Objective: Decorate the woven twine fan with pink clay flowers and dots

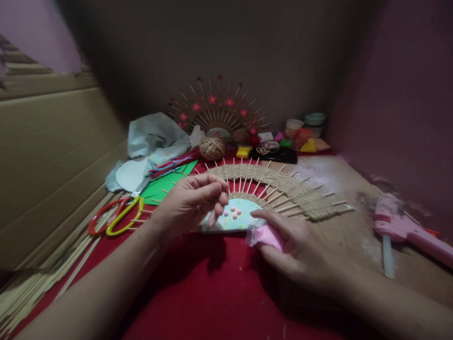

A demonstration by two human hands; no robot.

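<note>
My right hand (304,248) is closed around a packet of pink clay (268,237) in crinkled clear plastic, low over the work surface. My left hand (200,198) hovers at the left of the fan, its fingers curled and tips together; whatever is between them is too small or hidden to make out. Between and beyond both hands lies a half-round woven fan (279,182) with thin sticks radiating outward. At its base is a light-blue patterned half circle (252,208), bearing several small pink balls (234,216) in a cluster.
Red-and-yellow scissors (124,222) and bamboo sticks (46,283) lie left. A pink glue gun (396,219) rests right. Behind are a twine ball (212,148), yellow clay (243,152), a black phone-like slab (283,156), cups (293,127) and a flowered fan (219,106). Cardboard (53,137) walls the left.
</note>
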